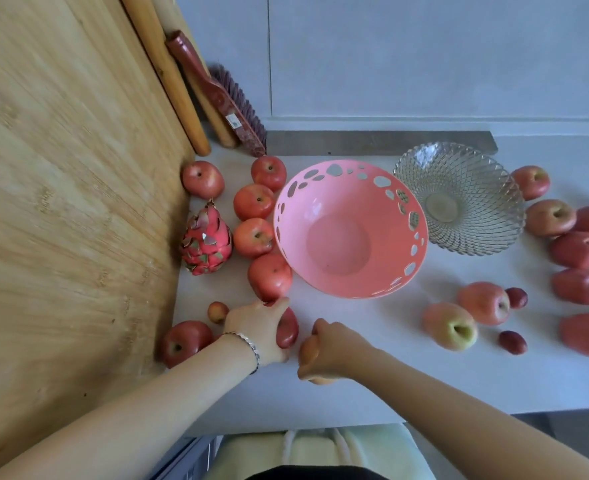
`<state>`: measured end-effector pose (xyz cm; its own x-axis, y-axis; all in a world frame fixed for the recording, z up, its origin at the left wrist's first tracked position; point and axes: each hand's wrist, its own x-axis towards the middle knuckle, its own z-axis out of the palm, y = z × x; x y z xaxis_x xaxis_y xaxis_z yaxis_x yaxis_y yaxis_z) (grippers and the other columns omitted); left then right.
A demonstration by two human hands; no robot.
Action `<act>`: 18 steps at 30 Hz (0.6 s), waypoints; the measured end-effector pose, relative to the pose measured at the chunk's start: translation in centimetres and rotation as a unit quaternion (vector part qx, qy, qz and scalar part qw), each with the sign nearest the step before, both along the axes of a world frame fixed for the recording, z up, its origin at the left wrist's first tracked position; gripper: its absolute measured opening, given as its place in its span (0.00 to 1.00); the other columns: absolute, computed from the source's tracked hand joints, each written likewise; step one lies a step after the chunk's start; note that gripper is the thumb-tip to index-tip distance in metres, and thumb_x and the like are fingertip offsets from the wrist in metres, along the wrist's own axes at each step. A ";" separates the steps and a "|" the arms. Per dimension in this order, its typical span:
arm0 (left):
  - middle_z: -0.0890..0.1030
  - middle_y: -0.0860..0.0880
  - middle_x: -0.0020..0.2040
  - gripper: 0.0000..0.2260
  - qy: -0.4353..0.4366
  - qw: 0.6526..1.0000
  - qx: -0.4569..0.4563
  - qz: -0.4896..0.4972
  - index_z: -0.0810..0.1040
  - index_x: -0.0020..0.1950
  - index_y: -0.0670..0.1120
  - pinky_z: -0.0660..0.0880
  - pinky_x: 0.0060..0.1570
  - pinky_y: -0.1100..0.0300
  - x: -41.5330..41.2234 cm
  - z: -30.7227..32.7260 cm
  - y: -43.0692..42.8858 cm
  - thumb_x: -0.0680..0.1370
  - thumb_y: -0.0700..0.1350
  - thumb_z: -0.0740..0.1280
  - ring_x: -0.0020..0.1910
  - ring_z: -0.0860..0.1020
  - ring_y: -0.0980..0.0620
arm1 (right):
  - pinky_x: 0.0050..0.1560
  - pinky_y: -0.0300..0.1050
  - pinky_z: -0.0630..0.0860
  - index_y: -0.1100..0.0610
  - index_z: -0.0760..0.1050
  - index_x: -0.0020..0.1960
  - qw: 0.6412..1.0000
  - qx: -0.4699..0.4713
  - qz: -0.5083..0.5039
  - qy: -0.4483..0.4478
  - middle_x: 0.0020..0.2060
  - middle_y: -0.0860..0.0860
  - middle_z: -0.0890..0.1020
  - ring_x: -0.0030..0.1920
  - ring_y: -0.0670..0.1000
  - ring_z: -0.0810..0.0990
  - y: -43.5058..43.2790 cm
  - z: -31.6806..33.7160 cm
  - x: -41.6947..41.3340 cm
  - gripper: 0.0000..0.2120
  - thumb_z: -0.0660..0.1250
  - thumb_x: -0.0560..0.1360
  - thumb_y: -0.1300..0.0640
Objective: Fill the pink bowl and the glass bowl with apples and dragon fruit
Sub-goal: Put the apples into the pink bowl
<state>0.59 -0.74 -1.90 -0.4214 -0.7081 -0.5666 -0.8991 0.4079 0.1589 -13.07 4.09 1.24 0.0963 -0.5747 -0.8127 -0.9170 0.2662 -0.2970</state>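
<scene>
The pink bowl [350,230] with cut-out holes stands empty in the middle of the counter. The glass bowl [459,199] sits empty just behind it to the right. A dragon fruit [207,239] lies at the left beside several apples [254,202]. More apples [578,249] are spread at the right. My left hand [256,329] is closed around a red apple [288,329] in front of the pink bowl. My right hand [331,349] grips an orange-toned apple [308,351], mostly hidden by the fingers.
A large wooden board [71,202] leans along the left. Rolling pins [168,74] and a red brush [224,98] stand in the back corner. Small dark red fruits [512,342] lie among the right-hand apples. The counter's front edge [355,424] is close to my body.
</scene>
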 end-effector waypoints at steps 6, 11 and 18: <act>0.80 0.53 0.44 0.25 0.144 0.981 0.004 0.130 0.65 0.57 0.60 0.77 0.46 0.56 0.2 5.7 -2.0 0.63 0.59 0.70 0.46 0.80 0.46 | 0.43 0.40 0.76 0.48 0.70 0.56 0.984 -0.090 -0.090 -0.124 0.48 0.46 0.76 0.46 0.48 0.77 -2.7 5.4 -4.3 0.24 0.73 0.62 0.53; 0.78 0.51 0.53 0.31 0.251 0.946 -0.081 0.189 0.64 0.64 0.58 0.71 0.45 0.60 -2.3 8.9 -5.4 0.64 0.54 0.73 0.53 0.78 0.46 | 0.49 0.44 0.72 0.49 0.66 0.63 0.956 -0.237 -0.147 -0.089 0.53 0.50 0.71 0.50 0.52 0.74 -8.1 6.6 -9.0 0.34 0.75 0.61 0.53; 0.73 0.47 0.61 0.31 0.226 0.960 -0.072 0.152 0.65 0.62 0.55 0.77 0.51 0.52 -7.7 6.6 -9.6 0.62 0.50 0.73 0.56 0.76 0.43 | 0.60 0.51 0.69 0.54 0.63 0.64 0.967 -0.243 -0.069 0.033 0.59 0.58 0.63 0.60 0.59 0.65 -13.6 0.0 -11.9 0.36 0.76 0.61 0.51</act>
<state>-7.10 -10.32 4.70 -0.3632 -0.8940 -0.2623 -0.8322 0.1847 0.5228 -24.96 -9.49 1.25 -0.0510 -0.8940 -0.4452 -0.9037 0.2311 -0.3605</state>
